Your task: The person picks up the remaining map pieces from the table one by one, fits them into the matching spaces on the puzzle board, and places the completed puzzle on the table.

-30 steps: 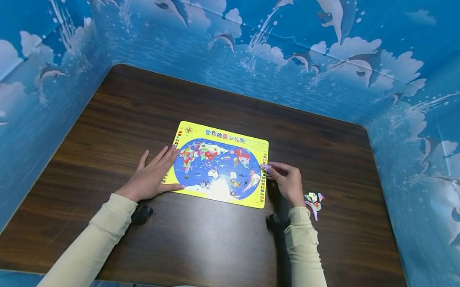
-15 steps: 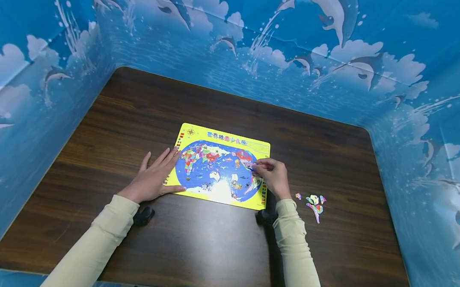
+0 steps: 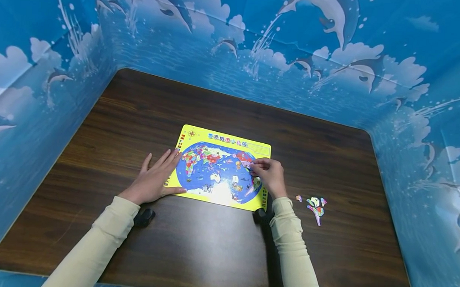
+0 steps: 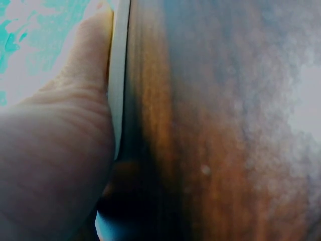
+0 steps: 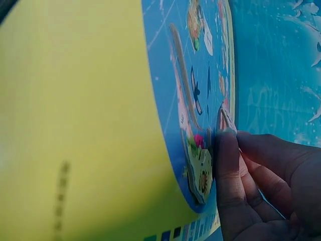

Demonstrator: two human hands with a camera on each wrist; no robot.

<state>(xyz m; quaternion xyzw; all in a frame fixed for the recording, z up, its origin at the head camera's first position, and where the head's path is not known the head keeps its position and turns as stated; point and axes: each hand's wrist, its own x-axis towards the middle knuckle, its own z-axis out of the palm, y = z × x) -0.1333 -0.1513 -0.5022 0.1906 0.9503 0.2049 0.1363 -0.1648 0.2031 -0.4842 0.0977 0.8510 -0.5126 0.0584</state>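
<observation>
A yellow-bordered world map puzzle board (image 3: 261, 151) lies on the table in the head view. My left hand (image 3: 153, 181) rests at its left side, fingers spread and straight over the border, thumb along the near edge. In the left wrist view the thumb (image 4: 88, 55) lies on top of the board by its edge. My right hand (image 3: 271, 178) is over the right part of the map. Between thumb and fingertips it pinches a small puzzle piece (image 5: 228, 119), close over the map and mostly covered by the fingers. Below it, a green and yellow piece (image 5: 200, 175) sits in the board.
Right of the board, several loose puzzle pieces (image 3: 316, 210) lie in a cluster, with one small piece (image 3: 298, 198) apart from them. The dark wooden table (image 3: 218, 241) is backed by a blue dolphin-print curtain (image 3: 172, 51).
My right hand has moved left from the board's right edge onto the map, carrying the puzzle piece. A small loose piece its wrist covered now shows. The left hand stays on the board.
</observation>
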